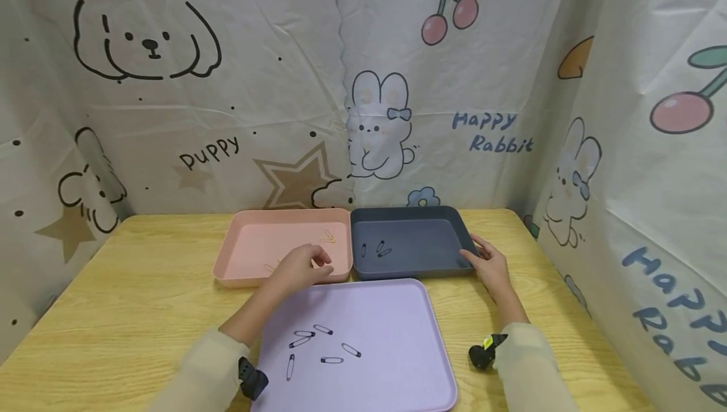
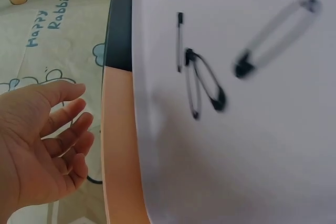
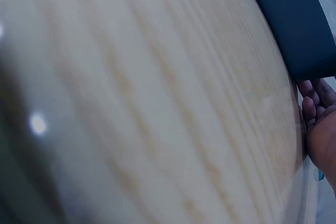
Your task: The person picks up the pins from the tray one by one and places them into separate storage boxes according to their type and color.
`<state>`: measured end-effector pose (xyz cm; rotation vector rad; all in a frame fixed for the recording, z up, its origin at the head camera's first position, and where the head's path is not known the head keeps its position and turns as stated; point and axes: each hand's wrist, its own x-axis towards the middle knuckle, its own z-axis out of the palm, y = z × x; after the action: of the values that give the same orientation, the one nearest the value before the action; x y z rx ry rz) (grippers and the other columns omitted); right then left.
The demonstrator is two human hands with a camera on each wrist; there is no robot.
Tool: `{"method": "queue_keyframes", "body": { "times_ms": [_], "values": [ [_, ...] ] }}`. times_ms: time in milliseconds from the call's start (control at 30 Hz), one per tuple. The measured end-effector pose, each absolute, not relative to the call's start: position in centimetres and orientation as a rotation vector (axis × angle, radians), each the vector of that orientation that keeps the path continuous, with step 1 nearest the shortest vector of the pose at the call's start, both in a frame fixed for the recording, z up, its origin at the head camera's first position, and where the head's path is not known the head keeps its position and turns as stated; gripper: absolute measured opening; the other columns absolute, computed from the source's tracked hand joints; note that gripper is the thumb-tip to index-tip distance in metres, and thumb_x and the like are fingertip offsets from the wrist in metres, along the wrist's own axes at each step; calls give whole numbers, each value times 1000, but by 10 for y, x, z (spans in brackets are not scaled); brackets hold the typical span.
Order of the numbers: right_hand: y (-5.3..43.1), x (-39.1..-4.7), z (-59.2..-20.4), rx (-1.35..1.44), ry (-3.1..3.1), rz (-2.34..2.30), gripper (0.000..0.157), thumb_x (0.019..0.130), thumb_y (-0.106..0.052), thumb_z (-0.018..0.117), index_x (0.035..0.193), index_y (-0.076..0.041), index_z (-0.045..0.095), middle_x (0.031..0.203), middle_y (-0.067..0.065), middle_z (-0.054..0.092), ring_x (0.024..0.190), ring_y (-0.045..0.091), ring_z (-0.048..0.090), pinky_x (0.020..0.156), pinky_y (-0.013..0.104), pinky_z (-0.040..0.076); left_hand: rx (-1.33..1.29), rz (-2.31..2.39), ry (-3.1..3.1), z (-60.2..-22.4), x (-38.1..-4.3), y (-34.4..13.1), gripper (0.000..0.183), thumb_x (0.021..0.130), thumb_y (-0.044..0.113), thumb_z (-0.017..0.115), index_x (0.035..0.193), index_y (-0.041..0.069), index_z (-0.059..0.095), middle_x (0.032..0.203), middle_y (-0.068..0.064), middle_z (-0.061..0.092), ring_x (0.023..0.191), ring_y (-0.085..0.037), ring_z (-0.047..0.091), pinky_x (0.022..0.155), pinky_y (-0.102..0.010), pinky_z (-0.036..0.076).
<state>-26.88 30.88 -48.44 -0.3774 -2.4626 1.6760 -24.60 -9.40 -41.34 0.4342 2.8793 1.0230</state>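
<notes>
My left hand [image 1: 303,268] hovers over the front of the pink tray [image 1: 225,260], fingers loosely bent. The left wrist view shows nothing between the fingers of this hand [image 2: 47,140]. My right hand [image 1: 491,267] holds the right rim of the dark grey-blue tray [image 1: 420,271], thumb over the edge. In the right wrist view, its fingers [image 3: 310,107] are partly hidden by the tray's corner. Several silver safety pins with black heads [image 1: 332,360] are scattered on the lavender tray [image 1: 397,349]. Gold-coloured safety pins [image 1: 328,236] lie in the pink tray, and black safety pins [image 1: 380,247] in the dark one.
The pink and dark trays stand side by side at the back of the wood-grain table [image 1: 113,311]. In front of them lies the lavender tray. A printed cloth [image 1: 284,84] hangs behind the table and along its sides.
</notes>
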Motion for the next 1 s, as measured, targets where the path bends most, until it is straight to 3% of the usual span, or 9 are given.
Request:
{"method": "queue_keyframes", "body": {
  "times_ms": [233, 433, 800, 1000],
  "values": [
    [308, -268, -485, -375, -2462, 1684, 65, 84, -34, 69, 141, -16, 43, 144, 12, 40, 129, 25, 39, 75, 4, 35, 565, 970, 2939, -418, -228, -117, 9, 80, 14, 69, 84, 6, 67, 81, -3, 62, 75, -14, 54, 71, -29, 45],
    [309, -268, -485, -366, -2465, 1682, 64, 85, -32, 67, 142, -16, 42, 144, 13, 40, 129, 26, 39, 74, 4, 36, 541, 891, 2937, -422, -206, -135, 10, 80, 18, 71, 86, 10, 68, 84, -1, 63, 80, -15, 56, 75, -32, 46],
    [307, -266, -482, -355, -2466, 1668, 63, 86, -32, 67, 142, -15, 42, 144, 14, 41, 128, 26, 40, 74, 4, 35, 575, 769, 2895, -427, -159, -156, 11, 78, 23, 73, 78, 17, 64, 77, 6, 57, 73, -9, 50, 65, -25, 43],
    [308, -267, -483, -357, -2470, 1679, 64, 85, -32, 67, 142, -16, 42, 144, 13, 40, 129, 26, 40, 74, 4, 35, 676, 670, 2913, -436, -142, -156, 22, 74, 33, 76, 70, 21, 58, 71, 11, 50, 66, -3, 42, 60, -22, 38]
  ]
}}
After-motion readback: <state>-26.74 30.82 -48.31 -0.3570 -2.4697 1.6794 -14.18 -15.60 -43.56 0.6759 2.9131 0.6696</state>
